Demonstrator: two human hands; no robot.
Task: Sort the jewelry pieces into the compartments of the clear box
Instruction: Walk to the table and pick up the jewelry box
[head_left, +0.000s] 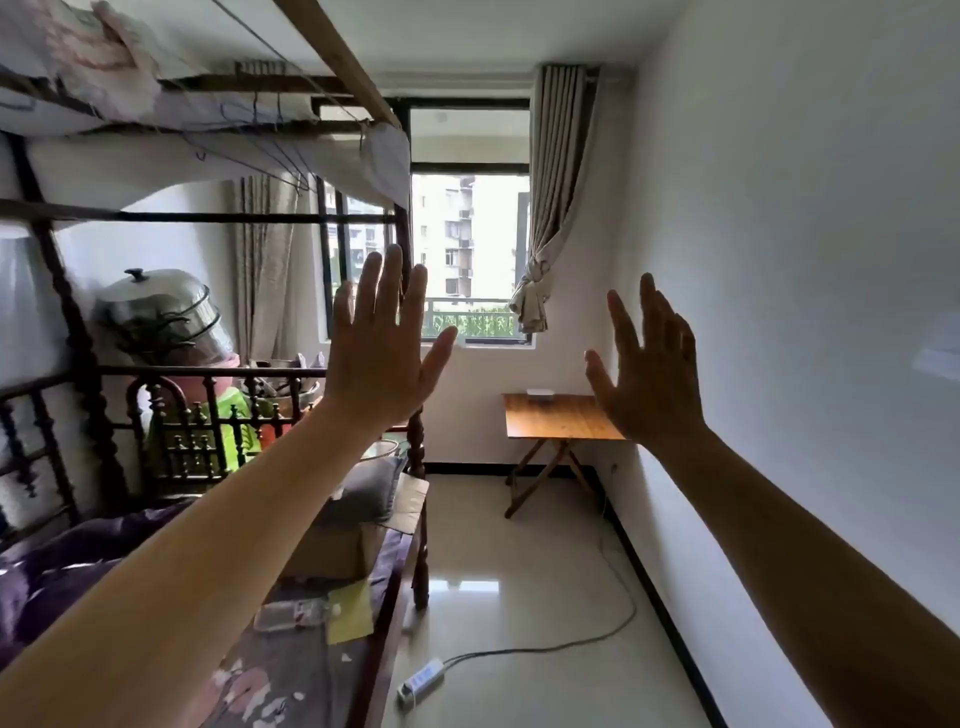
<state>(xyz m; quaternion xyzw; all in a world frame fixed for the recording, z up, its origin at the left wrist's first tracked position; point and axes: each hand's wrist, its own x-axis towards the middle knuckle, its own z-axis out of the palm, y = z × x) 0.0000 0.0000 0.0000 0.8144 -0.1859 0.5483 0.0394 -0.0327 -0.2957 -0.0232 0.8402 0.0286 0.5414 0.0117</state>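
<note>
Two bare arms reach forward as we raise both hands, fingers spread wide and gripping nothing: our left hand (376, 358) at 11 o'clock, our right hand (647, 374) at 1 o'clock. Near our left arm, at 7 o'clock, a bed (291, 670) carries clutter; a power strip (422, 680) lies on the floor at 6 o'clock. Farther off, at 12 o'clock, a folding table (550, 418) stands against the wall, a small pale box (540, 394) at its far edge; we cannot tell whether it is the clear box. Beyond, a window (470, 244).

White walls (779, 208), glossy tiled floor (519, 597), daylit window (467, 249), dark wooden bunk bed (83, 364), folding table (556, 415)
</note>
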